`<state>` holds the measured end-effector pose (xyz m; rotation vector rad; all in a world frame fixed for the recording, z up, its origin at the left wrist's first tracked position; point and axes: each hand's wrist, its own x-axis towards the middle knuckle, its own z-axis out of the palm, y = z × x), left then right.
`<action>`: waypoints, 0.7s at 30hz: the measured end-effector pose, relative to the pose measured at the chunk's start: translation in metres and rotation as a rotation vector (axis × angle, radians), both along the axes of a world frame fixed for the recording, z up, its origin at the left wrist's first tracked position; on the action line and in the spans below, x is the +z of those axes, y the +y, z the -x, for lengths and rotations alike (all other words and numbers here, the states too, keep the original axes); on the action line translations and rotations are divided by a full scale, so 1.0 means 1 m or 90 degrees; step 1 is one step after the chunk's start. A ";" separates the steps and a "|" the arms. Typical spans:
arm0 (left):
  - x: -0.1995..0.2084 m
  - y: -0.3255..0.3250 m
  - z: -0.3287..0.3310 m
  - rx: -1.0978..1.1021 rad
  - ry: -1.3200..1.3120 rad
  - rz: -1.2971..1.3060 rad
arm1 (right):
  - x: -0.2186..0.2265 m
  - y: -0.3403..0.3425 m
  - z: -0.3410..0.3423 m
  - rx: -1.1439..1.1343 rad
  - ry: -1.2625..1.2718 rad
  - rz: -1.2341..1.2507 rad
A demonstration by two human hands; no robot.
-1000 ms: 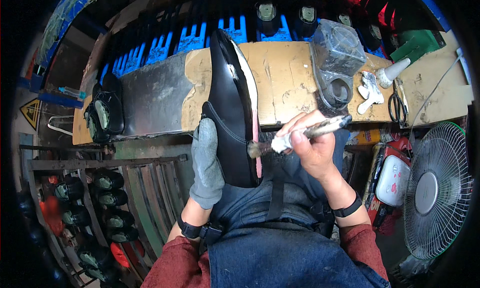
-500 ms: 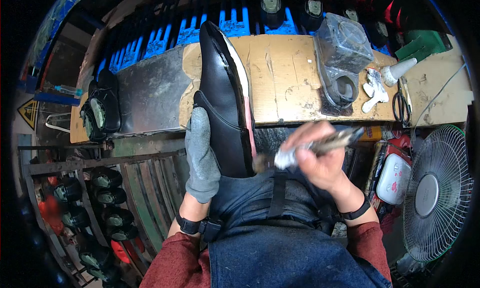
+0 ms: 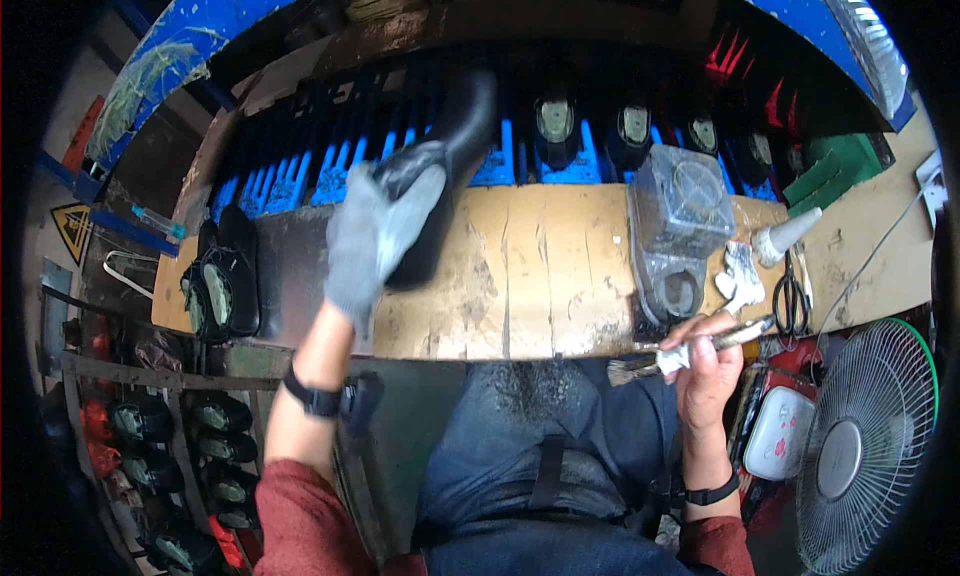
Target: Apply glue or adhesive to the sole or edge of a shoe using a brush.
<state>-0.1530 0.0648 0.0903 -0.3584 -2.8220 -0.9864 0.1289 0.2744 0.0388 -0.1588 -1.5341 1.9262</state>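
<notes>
My left hand (image 3: 378,231), in a grey glove, grips a black leather shoe (image 3: 468,126) around its ankle opening. The shoe is blurred by motion and its toe points away toward the blue slatted conveyor. In my bare right hand (image 3: 706,368) is a brush (image 3: 632,372) with a white wrap around its handle. Its bristles point left, just off the bench's front edge. Beyond that hand stands a clear plastic container (image 3: 684,201) with a round cup section in front.
The bench (image 3: 560,276) is covered with stained cardboard. On it are dark shoes (image 3: 222,286) at left, scissors (image 3: 793,301) and a white cone (image 3: 788,238) at right. Shoes (image 3: 556,126) stand on blue slats (image 3: 490,166) beyond. A fan (image 3: 868,436) stands at lower right.
My left hand has carried the shoe from above my lap up and away over the bench toward the slats. My right hand has moved the brush away from the shoe, to the right.
</notes>
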 end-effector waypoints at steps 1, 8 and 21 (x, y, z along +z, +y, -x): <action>0.005 0.016 0.022 -0.010 0.019 0.091 | -0.001 0.005 -0.001 -0.039 -0.019 -0.013; -0.021 0.118 0.143 -0.115 0.151 0.234 | 0.000 0.030 -0.005 -0.131 -0.033 -0.032; -0.007 -0.031 0.168 -0.027 0.241 0.325 | -0.018 0.055 -0.003 -0.200 -0.077 -0.030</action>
